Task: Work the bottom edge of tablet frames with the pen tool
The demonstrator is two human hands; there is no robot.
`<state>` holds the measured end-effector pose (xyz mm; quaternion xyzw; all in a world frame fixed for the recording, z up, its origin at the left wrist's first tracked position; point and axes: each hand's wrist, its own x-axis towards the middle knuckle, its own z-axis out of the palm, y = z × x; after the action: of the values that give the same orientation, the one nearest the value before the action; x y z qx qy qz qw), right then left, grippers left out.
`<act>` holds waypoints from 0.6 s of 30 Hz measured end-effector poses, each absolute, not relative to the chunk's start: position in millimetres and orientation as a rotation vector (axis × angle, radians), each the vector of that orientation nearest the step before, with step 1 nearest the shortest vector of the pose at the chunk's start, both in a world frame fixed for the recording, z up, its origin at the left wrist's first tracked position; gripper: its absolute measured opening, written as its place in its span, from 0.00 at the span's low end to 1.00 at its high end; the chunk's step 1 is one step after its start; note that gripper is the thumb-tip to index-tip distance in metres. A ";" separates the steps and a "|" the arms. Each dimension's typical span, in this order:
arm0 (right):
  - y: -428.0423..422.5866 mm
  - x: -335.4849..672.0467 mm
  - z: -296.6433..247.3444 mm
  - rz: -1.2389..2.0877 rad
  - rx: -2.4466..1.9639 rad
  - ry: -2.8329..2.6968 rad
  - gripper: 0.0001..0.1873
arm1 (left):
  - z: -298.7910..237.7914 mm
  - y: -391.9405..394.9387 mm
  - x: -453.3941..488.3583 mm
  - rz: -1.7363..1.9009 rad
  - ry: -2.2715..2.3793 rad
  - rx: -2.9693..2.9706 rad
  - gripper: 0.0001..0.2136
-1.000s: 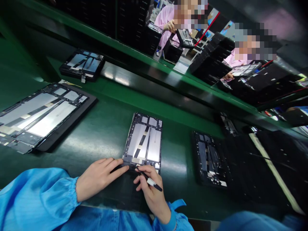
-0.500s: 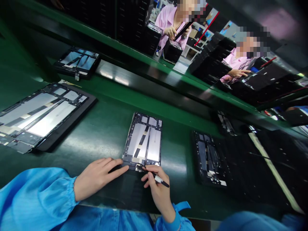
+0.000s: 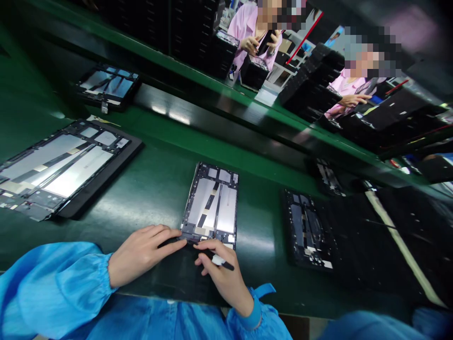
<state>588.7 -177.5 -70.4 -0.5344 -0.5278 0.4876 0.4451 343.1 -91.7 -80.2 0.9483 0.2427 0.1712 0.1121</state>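
A tablet shell (image 3: 211, 200), silver with black flex cables and its inside exposed, lies face up on the bench. My left hand (image 3: 143, 252) lies open at its lower left corner, index fingertip and thumb touching the edge. Between the thumb and fingers of my right hand (image 3: 222, 264) is a pair of slim black tweezers (image 3: 221, 261) with a white band. Their tips are at the shell's bottom edge, largely hidden by my fingers, so contact cannot be made out.
A larger opened tablet (image 3: 63, 163) rests on a black block at left, another (image 3: 108, 85) behind it. To the right are a dark opened tablet (image 3: 307, 229) and a black mat (image 3: 375, 250) with a pale strip. Two people in pink work beyond the green shelf rail (image 3: 247, 97).
My right hand has shifted left and slightly up along the bottom edge with the tweezers, from the small connector area toward the left hand. My left hand stays at the corner.
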 end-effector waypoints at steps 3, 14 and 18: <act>-187.9 590.9 -76.7 1.326 -1.370 -1.069 0.11 | -78.8 -102.8 340.2 0.587 0.561 2.762 0.18; -188.2 584.5 -72.0 1.159 -1.649 -1.558 0.06 | -83.9 -121.9 348.0 0.611 0.298 2.838 0.21; -191.7 581.5 -78.6 1.161 -1.618 -1.494 0.08 | -82.9 -123.9 347.0 0.580 0.313 2.834 0.21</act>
<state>581.5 -191.7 -78.6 -0.6157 -0.5685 0.4416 0.3204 347.0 -123.9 -82.9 0.9675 0.1068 0.1979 0.1158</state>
